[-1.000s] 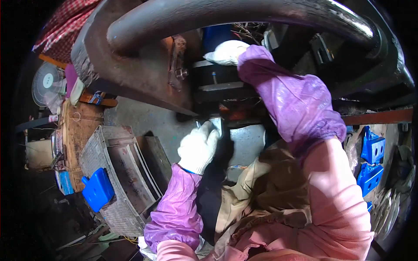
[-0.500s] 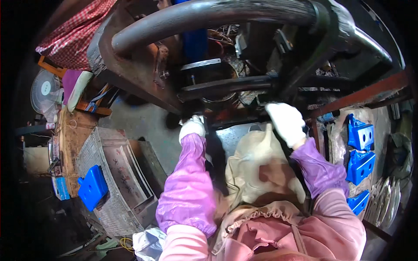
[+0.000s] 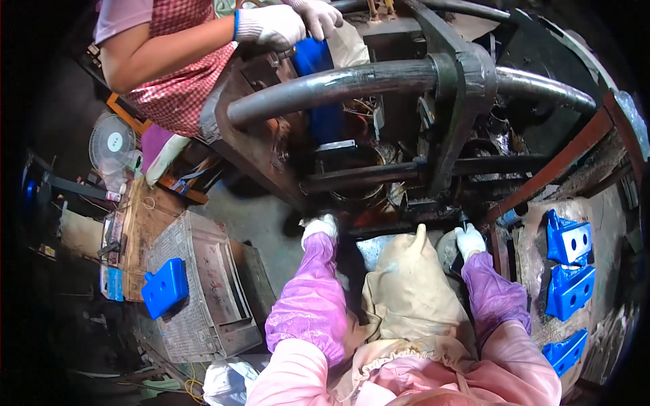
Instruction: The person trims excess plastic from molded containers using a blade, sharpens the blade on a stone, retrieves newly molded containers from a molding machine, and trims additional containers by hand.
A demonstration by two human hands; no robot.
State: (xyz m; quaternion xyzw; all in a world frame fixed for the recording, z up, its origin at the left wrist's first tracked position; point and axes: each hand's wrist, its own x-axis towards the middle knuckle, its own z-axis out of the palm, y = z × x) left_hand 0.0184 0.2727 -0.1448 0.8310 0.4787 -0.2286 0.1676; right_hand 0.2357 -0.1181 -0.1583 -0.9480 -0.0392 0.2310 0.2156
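Observation:
My left hand, in a white glove below a purple sleeve cover, is closed at the lower left of the dark metal machine frame. Whatever it grips there is lost in shadow. On the other side of my raised knee, under a beige apron, my right hand is at the frame's lower right edge. Its gloved fingers look curled around a small, dark, upright part that I cannot make out. A thick curved steel bar crosses the frame above both hands.
Across the machine, a co-worker's gloved hands are at a tall blue piece. Several blue moulded blocks lie on a board at right. Another blue block rests on a mesh-covered crate at left. A fan stands behind.
My right hand has come down from its raised place to the frame's lower edge. My left hand stays at the frame. The view has tilted up, bringing the co-worker's arms into sight.

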